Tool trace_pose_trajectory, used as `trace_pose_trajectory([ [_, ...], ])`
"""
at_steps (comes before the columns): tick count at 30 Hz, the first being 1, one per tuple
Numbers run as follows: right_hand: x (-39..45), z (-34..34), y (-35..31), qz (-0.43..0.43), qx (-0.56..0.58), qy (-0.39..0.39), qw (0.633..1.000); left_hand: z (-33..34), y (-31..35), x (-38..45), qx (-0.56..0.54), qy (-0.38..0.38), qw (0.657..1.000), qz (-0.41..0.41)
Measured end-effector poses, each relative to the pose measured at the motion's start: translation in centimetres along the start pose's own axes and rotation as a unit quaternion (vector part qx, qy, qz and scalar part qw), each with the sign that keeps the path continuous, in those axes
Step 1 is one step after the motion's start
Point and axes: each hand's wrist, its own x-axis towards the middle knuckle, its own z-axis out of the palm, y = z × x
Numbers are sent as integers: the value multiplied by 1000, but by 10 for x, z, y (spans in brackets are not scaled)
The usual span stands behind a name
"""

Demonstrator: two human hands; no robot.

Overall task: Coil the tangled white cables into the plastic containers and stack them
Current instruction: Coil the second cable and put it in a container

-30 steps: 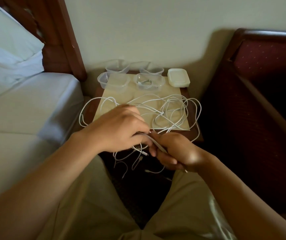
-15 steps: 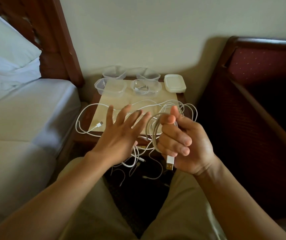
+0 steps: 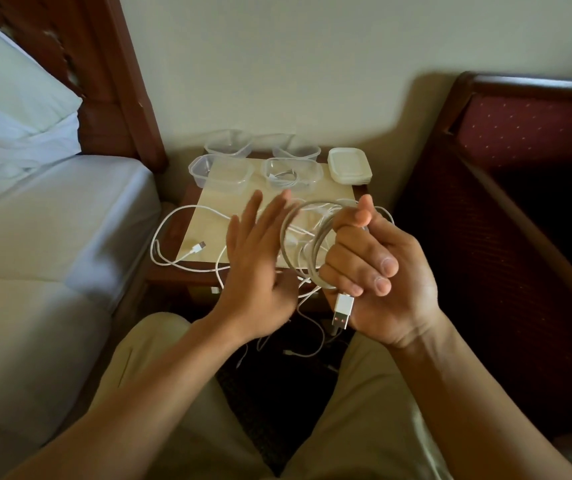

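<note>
1. My right hand [image 3: 378, 275] clamps its grip on the coiled cable [image 3: 303, 244], so the loops do not spring apart; the USB plug [image 3: 341, 311] hangs below my fingers.
2. My left hand [image 3: 260, 265] is released, flat beside the coil, holding nothing.
3. The other tangled cables [image 3: 187, 258] lie on the desk [image 3: 340, 194], near the plastic containers [image 3: 222, 173], so I reach them easily.

The small counter [image 3: 312, 195] is hemmed in: the bed [image 3: 52, 220] presses its left side, a dark red chair [image 3: 485, 202] its right, the wall behind. Clear plastic containers [image 3: 222, 173] and a stack of lids [image 3: 349, 165] fill the back edge. Tangled white cables [image 3: 173, 244] sprawl across the front and hang over it. A bare cream strip lies between containers and cables.
</note>
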Motion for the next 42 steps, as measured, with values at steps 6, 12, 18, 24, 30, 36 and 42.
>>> trace_pose_trajectory([
  [6,-3,1,3,0,6,5,1000,-14,38,17,-381,77,911,-135],
  [12,2,18,-6,-59,20,16,998,-9,46,20,-406,23,877,-258],
  [18,10,24,-1,-184,-213,224,933,-14,50,13,-198,-195,939,-204],
  [24,10,17,9,-201,-275,241,909,-19,46,12,-172,-274,910,-260],
  [30,9,1,10,-195,-574,257,753,-25,46,17,-63,-338,914,-216],
  [36,3,-20,6,-16,-857,212,469,-44,47,25,157,-322,927,-113],
  [42,-2,-16,2,106,-634,206,738,-61,32,44,158,-268,949,42],
])
